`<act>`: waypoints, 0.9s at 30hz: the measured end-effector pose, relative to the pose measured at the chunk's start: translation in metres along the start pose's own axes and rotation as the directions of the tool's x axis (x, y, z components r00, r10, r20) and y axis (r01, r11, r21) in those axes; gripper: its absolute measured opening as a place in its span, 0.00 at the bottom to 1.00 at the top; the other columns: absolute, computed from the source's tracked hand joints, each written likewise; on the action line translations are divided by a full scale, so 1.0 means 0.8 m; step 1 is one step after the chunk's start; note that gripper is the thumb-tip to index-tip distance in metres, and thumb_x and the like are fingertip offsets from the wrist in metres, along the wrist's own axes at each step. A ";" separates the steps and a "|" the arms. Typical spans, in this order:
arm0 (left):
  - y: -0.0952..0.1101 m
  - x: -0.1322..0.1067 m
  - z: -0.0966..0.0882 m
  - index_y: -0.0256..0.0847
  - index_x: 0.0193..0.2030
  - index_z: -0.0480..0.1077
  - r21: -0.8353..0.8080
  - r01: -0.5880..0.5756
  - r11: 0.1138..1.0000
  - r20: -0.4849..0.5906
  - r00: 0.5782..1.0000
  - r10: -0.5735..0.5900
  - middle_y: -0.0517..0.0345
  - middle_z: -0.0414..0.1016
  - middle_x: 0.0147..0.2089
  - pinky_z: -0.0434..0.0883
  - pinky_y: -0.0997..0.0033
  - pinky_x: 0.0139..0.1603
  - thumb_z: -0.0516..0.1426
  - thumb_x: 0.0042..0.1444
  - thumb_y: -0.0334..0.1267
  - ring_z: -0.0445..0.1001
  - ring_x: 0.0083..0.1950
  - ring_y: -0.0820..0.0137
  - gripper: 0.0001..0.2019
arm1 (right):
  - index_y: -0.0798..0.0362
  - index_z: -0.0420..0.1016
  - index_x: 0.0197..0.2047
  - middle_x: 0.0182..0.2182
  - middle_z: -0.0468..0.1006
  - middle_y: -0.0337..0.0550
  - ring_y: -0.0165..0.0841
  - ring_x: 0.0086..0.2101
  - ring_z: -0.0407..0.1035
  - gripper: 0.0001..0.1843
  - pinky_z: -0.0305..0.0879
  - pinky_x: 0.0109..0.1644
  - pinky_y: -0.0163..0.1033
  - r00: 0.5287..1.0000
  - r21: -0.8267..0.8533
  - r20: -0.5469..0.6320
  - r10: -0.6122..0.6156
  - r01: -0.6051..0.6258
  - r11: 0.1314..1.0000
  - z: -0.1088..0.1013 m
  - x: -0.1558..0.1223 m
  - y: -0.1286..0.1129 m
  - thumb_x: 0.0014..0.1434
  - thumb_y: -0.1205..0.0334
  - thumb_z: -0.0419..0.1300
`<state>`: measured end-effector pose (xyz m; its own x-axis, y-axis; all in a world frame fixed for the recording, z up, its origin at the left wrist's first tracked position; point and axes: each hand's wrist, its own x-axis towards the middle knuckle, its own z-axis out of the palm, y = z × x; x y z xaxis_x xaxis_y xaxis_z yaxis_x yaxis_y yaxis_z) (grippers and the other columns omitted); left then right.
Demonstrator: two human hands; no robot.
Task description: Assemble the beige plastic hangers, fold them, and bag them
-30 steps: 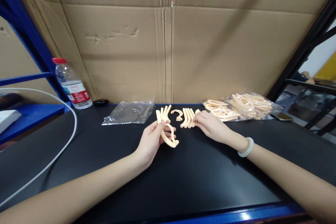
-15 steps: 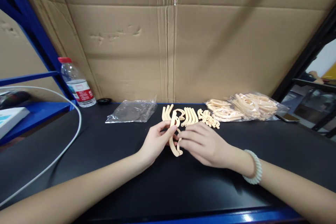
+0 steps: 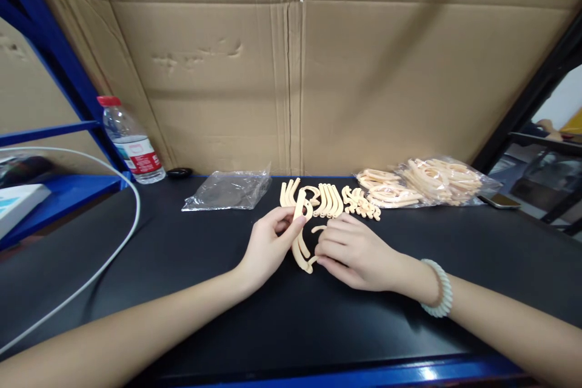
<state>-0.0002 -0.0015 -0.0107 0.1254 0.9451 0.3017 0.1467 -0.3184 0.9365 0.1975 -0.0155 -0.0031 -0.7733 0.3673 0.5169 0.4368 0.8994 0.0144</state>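
My left hand is closed on a beige folding hanger, made of long curved arms with a rounded upper end, tilted above the black table. My right hand is beside it, fingers pinched round a thin curved beige piece, whose ends show at the fingertips. Its lower end is close to the bottom of the hanger; whether they are joined I cannot tell. Behind the hands lie loose curved arms in a row, more arms to their left, and a pile of small S-shaped hooks.
Clear bags of beige hangers lie at the back right, beside a phone. An empty clear bag and a water bottle stand back left. A white cable curves over the table's left side. Cardboard walls the back.
My right hand's fingers have closed in, and the thin curved piece has swung out to the right, away from the hanger's arms. My left hand keeps its hold in nearly the same place.
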 end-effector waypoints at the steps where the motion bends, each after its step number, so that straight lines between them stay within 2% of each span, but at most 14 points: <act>1: -0.001 0.001 0.000 0.38 0.40 0.77 0.003 0.007 1.000 0.003 1.000 -0.007 0.53 0.79 0.38 0.72 0.73 0.38 0.61 0.56 0.42 0.77 0.39 0.64 0.10 | 0.54 0.73 0.38 0.33 0.73 0.45 0.35 0.36 0.66 0.08 0.65 0.45 0.43 0.998 0.069 -0.035 0.044 -0.041 0.997 0.000 0.000 0.000 0.66 0.66 0.52; 3: -0.001 0.002 -0.001 0.38 0.42 0.77 -0.011 0.008 1.000 0.034 0.999 -0.008 0.52 0.79 0.40 0.72 0.72 0.40 0.60 0.57 0.42 0.77 0.40 0.63 0.11 | 0.53 0.72 0.43 0.43 0.72 0.49 0.36 0.44 0.67 0.07 0.66 0.49 0.43 0.978 0.217 -0.113 0.176 -0.149 0.965 0.000 0.000 0.000 0.64 0.67 0.54; 5: 0.000 0.001 -0.001 0.38 0.46 0.76 -0.012 -0.016 1.000 0.061 0.998 0.017 0.53 0.78 0.40 0.72 0.72 0.39 0.60 0.57 0.41 0.77 0.38 0.66 0.13 | 0.51 0.72 0.47 0.50 0.68 0.50 0.38 0.51 0.65 0.09 0.67 0.51 0.44 0.934 0.369 -0.149 0.326 -0.253 0.894 -0.002 0.001 0.000 0.63 0.65 0.56; 8: 0.001 -0.002 -0.001 0.38 0.55 0.72 0.012 -0.050 0.999 0.071 0.996 0.049 0.58 0.74 0.33 0.70 0.75 0.32 0.60 0.56 0.40 0.73 0.31 0.72 0.20 | 0.48 0.71 0.50 0.54 0.68 0.49 0.39 0.53 0.65 0.12 0.69 0.51 0.44 0.868 0.629 -0.018 0.496 -0.376 0.680 -0.005 0.003 -0.001 0.63 0.61 0.57; 11: 0.002 -0.005 -0.001 0.38 0.55 0.71 0.023 -0.084 0.996 0.068 0.994 0.082 0.60 0.70 0.32 0.69 0.76 0.28 0.59 0.57 0.41 0.71 0.28 0.74 0.20 | 0.48 0.72 0.51 0.51 0.73 0.48 0.39 0.52 0.68 0.14 0.70 0.51 0.45 0.817 0.794 0.145 0.557 -0.433 0.428 -0.008 0.006 -0.003 0.62 0.58 0.58; 14: 0.003 -0.005 -0.001 0.38 0.54 0.70 0.028 -0.075 0.997 0.074 0.995 0.073 0.60 0.69 0.34 0.71 0.76 0.27 0.58 0.58 0.42 0.71 0.27 0.74 0.18 | 0.50 0.75 0.48 0.50 0.76 0.47 0.39 0.52 0.69 0.14 0.66 0.56 0.46 0.791 0.856 0.194 0.580 -0.425 0.293 -0.010 0.009 -0.002 0.60 0.56 0.61; 16: 0.002 -0.005 -0.001 0.39 0.55 0.68 0.041 -0.069 0.997 0.085 0.994 0.065 0.59 0.68 0.35 0.71 0.75 0.24 0.57 0.60 0.42 0.69 0.25 0.75 0.18 | 0.51 0.78 0.43 0.47 0.78 0.46 0.38 0.49 0.71 0.12 0.65 0.56 0.46 0.746 0.871 0.175 0.643 -0.422 0.253 -0.010 0.009 0.002 0.58 0.54 0.63; 18: 0.000 -0.004 -0.002 0.40 0.57 0.67 0.069 -0.099 0.993 0.097 0.991 0.092 0.58 0.68 0.39 0.70 0.76 0.22 0.54 0.62 0.42 0.68 0.24 0.77 0.18 | 0.52 0.77 0.39 0.40 0.79 0.45 0.36 0.43 0.73 0.12 0.66 0.52 0.44 0.667 0.874 0.131 0.733 -0.426 0.232 -0.009 0.008 0.006 0.56 0.53 0.65; 20: -0.002 -0.003 -0.003 0.42 0.59 0.65 0.114 -0.155 0.981 0.110 0.984 0.143 0.56 0.67 0.43 0.69 0.77 0.22 0.52 0.63 0.39 0.67 0.24 0.79 0.17 | 0.52 0.74 0.40 0.32 0.78 0.41 0.33 0.34 0.73 0.15 0.69 0.43 0.41 0.585 0.884 0.125 0.801 -0.432 0.178 -0.008 0.007 0.010 0.54 0.52 0.66; 22: -0.005 -0.001 -0.005 0.42 0.59 0.65 0.193 -0.221 0.956 0.119 0.972 0.201 0.55 0.67 0.45 0.69 0.76 0.24 0.52 0.63 0.36 0.66 0.24 0.79 0.18 | 0.52 0.69 0.43 0.27 0.76 0.36 0.29 0.24 0.71 0.18 0.67 0.32 0.37 0.528 0.893 0.197 0.826 -0.445 0.071 -0.008 0.006 0.013 0.54 0.52 0.66; 24: -0.007 0.001 -0.007 0.43 0.60 0.64 0.320 -0.309 0.896 0.142 0.950 0.277 0.55 0.68 0.46 0.71 0.74 0.30 0.52 0.62 0.32 0.69 0.28 0.77 0.19 | 0.53 0.67 0.46 0.24 0.75 0.36 0.26 0.17 0.65 0.20 0.60 0.23 0.33 0.518 0.869 0.314 0.796 -0.495 -0.021 -0.006 0.006 0.013 0.55 0.51 0.63; 27: -0.008 0.005 -0.013 0.43 0.58 0.65 0.530 -0.446 0.721 0.245 0.895 0.373 0.53 0.71 0.48 0.73 0.70 0.37 0.54 0.61 0.30 0.74 0.38 0.70 0.18 | 0.57 0.68 0.43 0.19 0.74 0.37 0.23 0.12 0.59 0.19 0.50 0.17 0.30 0.561 0.796 0.449 0.695 -0.604 -0.026 -0.004 0.006 0.011 0.58 0.49 0.60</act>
<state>-0.0108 0.0050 -0.0133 0.4073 0.7090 0.5757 0.5702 -0.6898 0.4462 0.1993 -0.0069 0.0022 -0.3364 0.9380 -0.0840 0.0899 -0.0568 -0.9943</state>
